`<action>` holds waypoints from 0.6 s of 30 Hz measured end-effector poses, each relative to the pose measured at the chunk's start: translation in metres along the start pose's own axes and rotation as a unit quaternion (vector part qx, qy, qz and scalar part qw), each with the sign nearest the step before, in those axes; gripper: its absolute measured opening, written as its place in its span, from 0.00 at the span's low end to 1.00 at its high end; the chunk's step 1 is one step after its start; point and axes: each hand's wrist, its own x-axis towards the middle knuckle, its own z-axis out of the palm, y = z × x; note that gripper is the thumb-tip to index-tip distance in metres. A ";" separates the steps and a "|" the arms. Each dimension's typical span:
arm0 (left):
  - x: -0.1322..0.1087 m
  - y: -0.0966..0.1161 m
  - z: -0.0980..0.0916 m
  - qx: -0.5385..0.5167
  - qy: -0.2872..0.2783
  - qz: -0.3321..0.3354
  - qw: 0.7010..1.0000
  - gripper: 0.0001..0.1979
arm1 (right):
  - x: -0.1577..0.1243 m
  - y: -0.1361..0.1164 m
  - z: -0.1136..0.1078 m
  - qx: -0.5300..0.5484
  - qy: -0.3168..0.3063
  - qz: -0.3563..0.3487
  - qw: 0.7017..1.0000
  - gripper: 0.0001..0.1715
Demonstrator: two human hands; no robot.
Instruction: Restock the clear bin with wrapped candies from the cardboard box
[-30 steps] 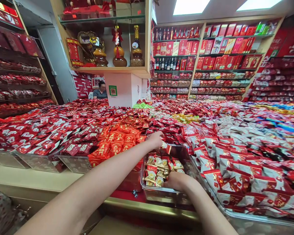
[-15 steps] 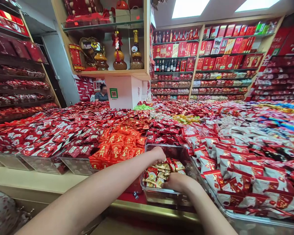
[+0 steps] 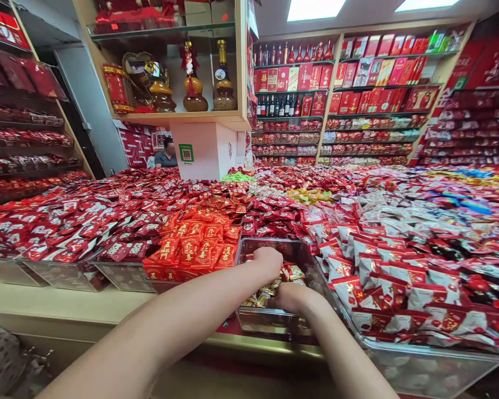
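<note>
Both my hands are inside a clear plastic bin that holds small gold-and-red wrapped candies. Toward the back of the bin, my left hand bends down over the candies, its fingers hidden behind the wrist. My right hand is nearer the front wall, slightly lower and to the right, with its fingers reaching in among the wrappers. The two hands are close together. What either one grips, if anything, does not show.
Orange-red packets are heaped left of the bin, white-and-red packets right of it. A beige counter ledge runs along the front. A white pillar stands behind, under a bottle cabinet. A person is beyond.
The view has turned slightly right and tipped down. My left hand has dropped lower toward the candies and nearer my right hand, which stays at the bin's front.
</note>
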 end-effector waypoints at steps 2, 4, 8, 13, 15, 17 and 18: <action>0.004 0.000 0.001 0.013 0.004 0.044 0.999 0.14 | 0.000 0.001 0.000 0.004 -0.001 -0.004 1.000 0.30; 0.008 -0.001 0.003 0.017 0.020 0.090 0.996 0.18 | -0.001 0.000 -0.001 0.007 -0.006 -0.002 1.000 0.27; 0.016 -0.002 0.011 0.020 0.026 0.155 0.987 0.21 | -0.006 -0.003 -0.005 0.020 0.001 -0.009 1.000 0.25; 0.023 -0.002 0.009 0.002 -0.011 0.183 0.983 0.12 | -0.010 -0.005 -0.009 0.003 -0.005 -0.002 1.000 0.23; 0.026 -0.003 0.005 -0.016 -0.017 0.173 0.985 0.11 | -0.011 -0.005 -0.009 0.004 -0.005 0.003 1.000 0.23; 0.027 -0.005 -0.001 -0.036 -0.019 0.151 0.988 0.10 | -0.012 -0.005 -0.010 0.008 -0.003 0.007 1.000 0.23; 0.026 -0.006 -0.005 -0.046 -0.018 0.138 0.989 0.10 | -0.012 -0.005 -0.010 0.010 -0.003 0.009 1.000 0.23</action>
